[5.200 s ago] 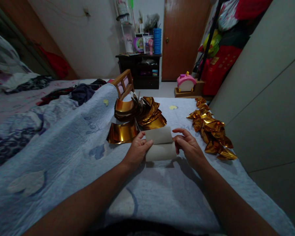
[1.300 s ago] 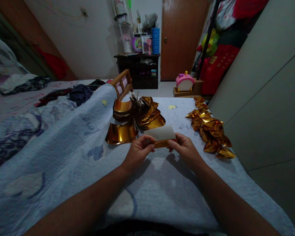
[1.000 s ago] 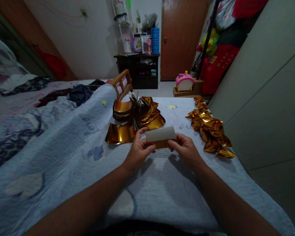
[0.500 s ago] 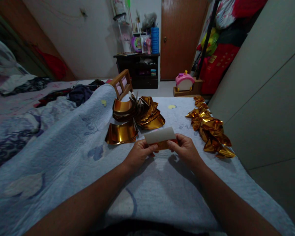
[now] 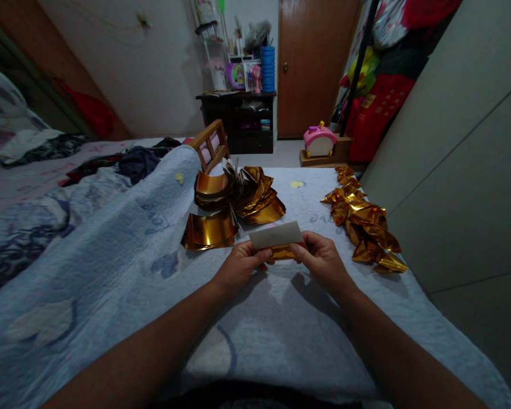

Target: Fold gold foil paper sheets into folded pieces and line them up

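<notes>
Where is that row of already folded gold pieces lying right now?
In the head view, the folded gold pieces lie in a row on the blue quilt, on the person's right beside the pale cabinet, just beyond the right hand.

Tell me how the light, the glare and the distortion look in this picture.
Head view: dim, bluish light; both hands cast soft shadows on the quilt. The gold sheets give bright glare, and so do the folded pieces. Wide-lens distortion bends the wall and stretches the forearms. The held paper looks sharp.
</notes>
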`<state>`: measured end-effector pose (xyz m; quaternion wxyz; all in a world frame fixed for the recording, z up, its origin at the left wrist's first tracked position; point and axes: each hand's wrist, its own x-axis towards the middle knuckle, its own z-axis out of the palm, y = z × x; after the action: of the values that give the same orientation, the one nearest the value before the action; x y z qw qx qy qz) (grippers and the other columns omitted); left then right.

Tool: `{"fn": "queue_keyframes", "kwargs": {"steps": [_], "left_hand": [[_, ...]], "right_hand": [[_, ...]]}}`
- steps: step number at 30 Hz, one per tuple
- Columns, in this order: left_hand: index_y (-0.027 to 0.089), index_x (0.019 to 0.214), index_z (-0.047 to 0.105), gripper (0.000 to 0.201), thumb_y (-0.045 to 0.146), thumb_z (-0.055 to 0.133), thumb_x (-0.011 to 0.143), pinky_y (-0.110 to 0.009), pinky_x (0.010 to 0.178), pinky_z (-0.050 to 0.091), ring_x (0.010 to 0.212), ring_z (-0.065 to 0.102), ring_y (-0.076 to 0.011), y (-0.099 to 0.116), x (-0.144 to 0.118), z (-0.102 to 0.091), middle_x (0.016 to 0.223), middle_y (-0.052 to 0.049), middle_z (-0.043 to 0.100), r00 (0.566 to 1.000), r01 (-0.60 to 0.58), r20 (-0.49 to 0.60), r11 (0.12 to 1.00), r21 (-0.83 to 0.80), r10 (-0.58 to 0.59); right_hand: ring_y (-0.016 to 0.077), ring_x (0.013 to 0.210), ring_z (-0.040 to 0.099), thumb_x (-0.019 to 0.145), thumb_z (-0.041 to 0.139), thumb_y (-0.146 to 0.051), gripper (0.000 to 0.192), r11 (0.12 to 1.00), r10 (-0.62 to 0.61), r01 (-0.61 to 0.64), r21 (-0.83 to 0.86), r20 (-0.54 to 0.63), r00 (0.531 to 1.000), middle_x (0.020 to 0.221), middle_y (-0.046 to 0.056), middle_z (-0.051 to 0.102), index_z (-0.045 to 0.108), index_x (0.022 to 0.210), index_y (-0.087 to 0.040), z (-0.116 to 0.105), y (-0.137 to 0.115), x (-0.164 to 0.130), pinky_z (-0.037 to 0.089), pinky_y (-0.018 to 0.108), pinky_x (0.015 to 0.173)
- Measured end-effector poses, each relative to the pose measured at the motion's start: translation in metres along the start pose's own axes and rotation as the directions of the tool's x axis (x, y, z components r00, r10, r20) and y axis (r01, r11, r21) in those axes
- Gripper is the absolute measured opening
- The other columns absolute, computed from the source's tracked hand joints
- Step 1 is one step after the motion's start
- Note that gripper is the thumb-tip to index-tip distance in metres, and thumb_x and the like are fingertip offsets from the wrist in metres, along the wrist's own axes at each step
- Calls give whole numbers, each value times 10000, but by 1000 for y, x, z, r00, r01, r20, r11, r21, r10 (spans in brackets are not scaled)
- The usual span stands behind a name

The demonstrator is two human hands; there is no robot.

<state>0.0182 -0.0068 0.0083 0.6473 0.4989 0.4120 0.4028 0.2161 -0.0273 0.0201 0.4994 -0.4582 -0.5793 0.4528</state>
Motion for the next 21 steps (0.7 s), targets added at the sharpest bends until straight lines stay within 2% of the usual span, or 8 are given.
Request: {"fn": "queue_keyframes", "kwargs": {"steps": [21], "left_hand": [[143,875,775,309,406,830,722,-229,579,440,644,589,-137,2,0,-1,720,-47,701,999,-16,31,1000,8,16]], "right_hand": [[131,611,482,813,655,-369,180,999,18,-18,30,19,1000,675,-17,557,656,806,-189,-1,-1,0,391,262,572]]}}
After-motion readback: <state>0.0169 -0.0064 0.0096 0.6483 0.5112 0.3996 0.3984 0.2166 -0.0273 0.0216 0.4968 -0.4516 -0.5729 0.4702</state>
